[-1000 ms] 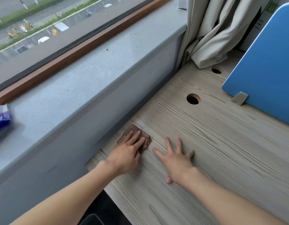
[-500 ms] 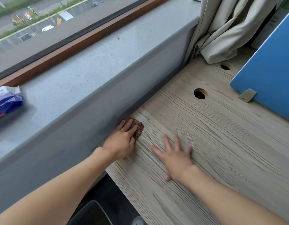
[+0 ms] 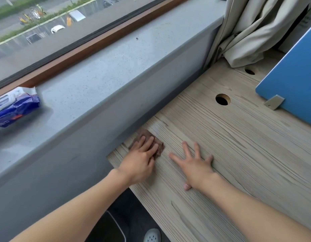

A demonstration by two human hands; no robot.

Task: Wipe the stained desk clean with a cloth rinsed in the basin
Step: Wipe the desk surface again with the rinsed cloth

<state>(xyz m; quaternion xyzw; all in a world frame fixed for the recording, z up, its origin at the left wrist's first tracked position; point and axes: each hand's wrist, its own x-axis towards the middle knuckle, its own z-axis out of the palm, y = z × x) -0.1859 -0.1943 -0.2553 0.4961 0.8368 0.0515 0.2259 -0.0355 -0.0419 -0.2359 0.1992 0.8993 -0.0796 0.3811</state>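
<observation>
The table (image 3: 238, 154) is pale greyish-beige, with a wood-grain pattern of thin darker streaks. The cloth (image 3: 159, 147) is mottled reddish-brown. The windowsill (image 3: 99, 81) is grey with fine speckles, edged by a warm brown wooden strip (image 3: 99, 44). The packet (image 3: 17, 105) is deep blue and white. The divider panel (image 3: 294, 75) is plain bright blue, and the curtain (image 3: 252, 32) is beige.

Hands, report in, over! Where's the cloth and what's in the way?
Left hand flat, pressing brown cloth at window edge of desk. Right hand spread flat beside it. Cable hole ahead, blue divider to its right.
</observation>
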